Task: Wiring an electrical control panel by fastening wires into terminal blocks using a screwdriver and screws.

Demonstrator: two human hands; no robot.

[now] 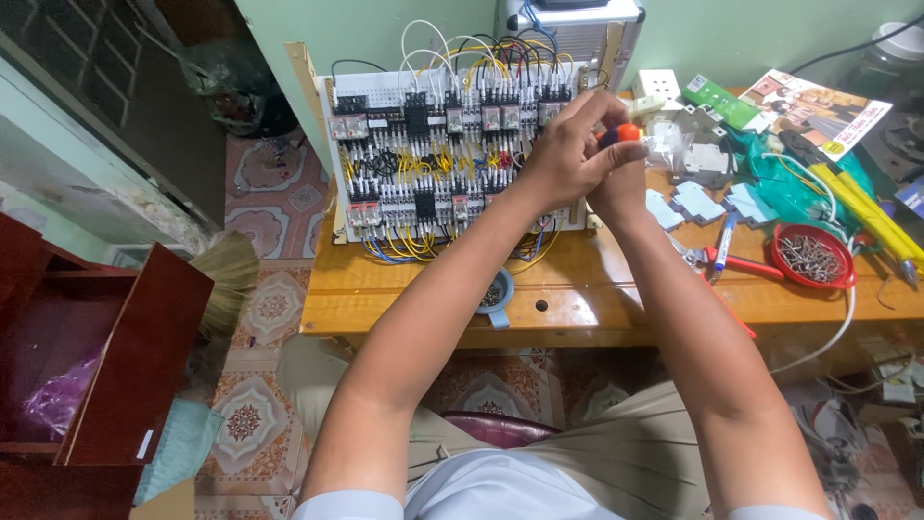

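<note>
Now, line by line, with clock directions read across the head view:

Left hand: the left hand (566, 159) is raised just above centre, about 12 o'clock, fingers curled around the orange-handled screwdriver (626, 132), thumb and forefinger pinching its handle.

Right hand: the right hand (621, 188) sits just beside and partly behind the left one, at its 4 o'clock; its fingers are mostly hidden, so I cannot tell whether it is clenched or loose.

Screwdriver: only the orange handle tip shows, between the fingers, close to the right edge of the panel; the shaft is hidden.

Wiring panel: the wiring panel (433, 154) stands upright at 11 o'clock, leaning back toward the green wall, with rows of relays and terminal blocks joined by white, yellow, black and blue wires.

Surface: the wooden surface (597, 294) runs from 9 to 3 o'clock beneath both forearms.

Small cup: a blue-grey cup of screws (495, 297) sits at the near edge of the surface, at 6 o'clock from the panel.

Red bowl: a red bowl of screws (811, 256) lies at 3 o'clock, well apart from the hands.

Red pliers: red-handled pliers (736, 262) lie just left of the bowl, near a blue pen (725, 236).

Yellow tool: a long yellow-handled tool (866, 207) lies slanted at 2 o'clock over a green bag (784, 188).

Broom: a straw broom (226, 279) rests on the tiled floor at 9 o'clock.
</note>
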